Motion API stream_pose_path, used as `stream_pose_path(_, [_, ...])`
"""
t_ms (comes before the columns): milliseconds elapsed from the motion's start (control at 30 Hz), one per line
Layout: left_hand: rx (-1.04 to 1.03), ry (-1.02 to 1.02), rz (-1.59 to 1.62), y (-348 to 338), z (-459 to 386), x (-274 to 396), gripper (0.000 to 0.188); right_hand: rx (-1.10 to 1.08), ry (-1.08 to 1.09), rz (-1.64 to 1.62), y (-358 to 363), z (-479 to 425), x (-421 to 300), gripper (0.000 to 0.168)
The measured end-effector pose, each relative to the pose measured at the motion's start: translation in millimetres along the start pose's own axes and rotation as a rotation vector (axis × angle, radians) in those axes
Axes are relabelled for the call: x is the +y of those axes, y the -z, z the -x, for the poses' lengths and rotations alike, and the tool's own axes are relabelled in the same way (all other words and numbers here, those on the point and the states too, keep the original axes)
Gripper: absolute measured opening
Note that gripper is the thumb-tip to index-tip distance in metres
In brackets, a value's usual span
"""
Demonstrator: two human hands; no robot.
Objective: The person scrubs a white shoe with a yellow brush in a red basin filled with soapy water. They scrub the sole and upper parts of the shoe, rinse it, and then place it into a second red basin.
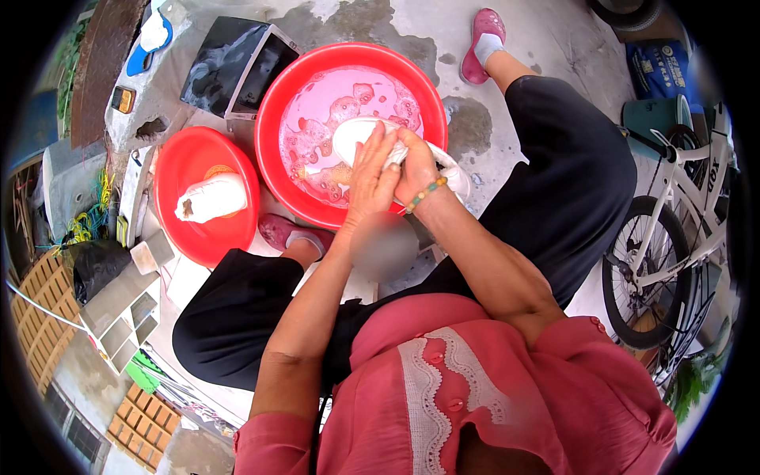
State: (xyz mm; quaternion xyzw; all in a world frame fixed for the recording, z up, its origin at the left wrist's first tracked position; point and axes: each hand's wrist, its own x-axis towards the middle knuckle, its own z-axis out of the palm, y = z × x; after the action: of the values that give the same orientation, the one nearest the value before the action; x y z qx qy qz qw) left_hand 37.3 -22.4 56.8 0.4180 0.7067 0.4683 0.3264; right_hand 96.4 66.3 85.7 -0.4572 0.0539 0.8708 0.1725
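My left hand and my right hand meet over the near right part of a large red plastic basin. Between them they press a soaked white item, either a cloth piece or a soft shoe; the fingers hide much of it. One white part hangs over the basin's right rim, beyond my right wrist. Sudsy water with foam patches fills the basin. A beaded bracelet circles my right wrist. To the left, a smaller red basin holds a white bundle with a brownish spot at one end.
A black-and-white box-like stand stands behind the basins. A sponge-like block and a blue slipper rest on the concrete ledge. My knees flank the large basin. A white bicycle and a green bucket stand right. Wet patches mark the floor.
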Motion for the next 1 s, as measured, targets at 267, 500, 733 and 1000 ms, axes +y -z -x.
stream_pose_path(267, [-0.124,0.017,-0.072,-23.9,-18.0,-27.6,0.047,-0.009,0.024,-0.009,23.3,-28.0,-14.1,0.049])
stream_pose_path(500, [-0.091,0.065,0.123,-31.1,-20.3,-34.6,0.041,0.057,0.114,-0.016,34.1,-46.5,-14.1,0.056])
stream_pose_path(733, [0.489,0.357,0.446,13.8,-40.6,-96.9,0.017,-0.085,0.047,-0.082,37.2,-48.6,-17.8,0.058])
stream_pose_path(1000, [0.728,0.776,0.88,43.8,-59.2,-160.3,0.032,-0.09,0.038,-0.1,36.7,-51.1,-18.2,0.067])
